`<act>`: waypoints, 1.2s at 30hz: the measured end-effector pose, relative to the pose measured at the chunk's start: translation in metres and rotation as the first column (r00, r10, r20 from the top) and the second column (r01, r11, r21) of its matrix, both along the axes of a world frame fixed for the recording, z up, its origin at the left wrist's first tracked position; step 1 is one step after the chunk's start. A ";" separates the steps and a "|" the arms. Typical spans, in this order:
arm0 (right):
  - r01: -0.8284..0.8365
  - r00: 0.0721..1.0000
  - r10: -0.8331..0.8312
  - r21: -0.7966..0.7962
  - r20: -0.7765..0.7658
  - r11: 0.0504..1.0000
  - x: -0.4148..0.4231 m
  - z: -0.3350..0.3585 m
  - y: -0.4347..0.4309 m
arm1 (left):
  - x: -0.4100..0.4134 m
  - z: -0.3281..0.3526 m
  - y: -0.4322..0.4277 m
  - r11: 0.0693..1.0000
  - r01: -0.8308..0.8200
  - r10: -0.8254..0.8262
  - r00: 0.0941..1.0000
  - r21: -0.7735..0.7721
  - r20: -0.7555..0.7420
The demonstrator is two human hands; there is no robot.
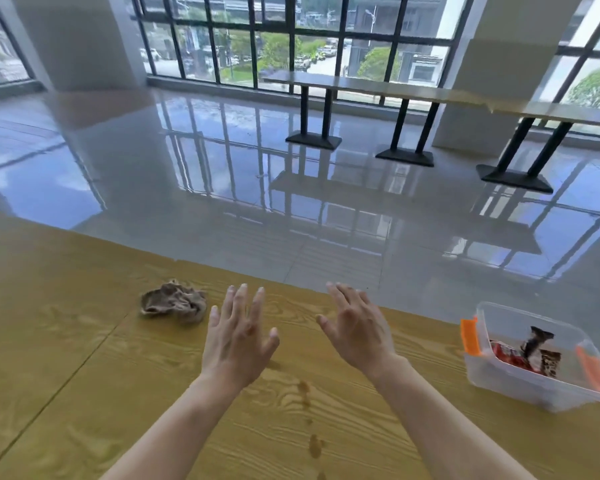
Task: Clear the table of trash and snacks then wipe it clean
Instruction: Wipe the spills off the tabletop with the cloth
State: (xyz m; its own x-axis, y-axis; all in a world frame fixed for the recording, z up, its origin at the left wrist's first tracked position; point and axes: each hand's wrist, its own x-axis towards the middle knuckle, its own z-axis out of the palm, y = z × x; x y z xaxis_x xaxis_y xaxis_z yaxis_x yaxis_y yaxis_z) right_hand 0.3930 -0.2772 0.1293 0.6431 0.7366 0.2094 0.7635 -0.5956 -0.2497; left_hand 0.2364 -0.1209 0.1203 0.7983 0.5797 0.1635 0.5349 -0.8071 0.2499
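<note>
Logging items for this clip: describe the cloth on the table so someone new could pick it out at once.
Start at the wooden table filling the lower frame. Near its far edge, just left of the open left hand, lies the cloth. It is a crumpled brownish rag, soft and bunched, unlike the clear plastic box with orange clips holding snack wrappers at far right.

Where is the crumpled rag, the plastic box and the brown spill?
Crumpled rag [174,302], head view, middle of its folds.
Plastic box [520,388], head view, near clear wall.
Brown spill [304,388], head view, its top blob.
</note>
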 end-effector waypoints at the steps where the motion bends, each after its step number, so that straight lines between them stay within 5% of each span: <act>1: -0.008 1.000 0.008 -0.002 -0.003 1.000 -0.008 0.001 0.013 | -0.010 0.001 0.011 1.000 -0.010 0.010 1.000 0.000 0.000; 20: -0.101 0.969 0.094 -0.019 -0.227 0.995 -0.093 -0.028 0.200 | -0.118 -0.038 0.178 0.991 -0.116 0.108 0.988 -0.062 -0.109; 27: -0.240 0.893 0.171 -0.119 -0.417 0.964 -0.095 -0.086 0.295 | -0.156 -0.131 0.216 0.992 -0.118 0.095 0.928 -0.043 -0.359; 36: -0.286 0.918 0.149 -0.355 -0.367 0.890 -0.105 -0.166 0.407 | -0.155 -0.202 0.245 0.996 -0.024 -0.009 0.924 -0.083 -0.382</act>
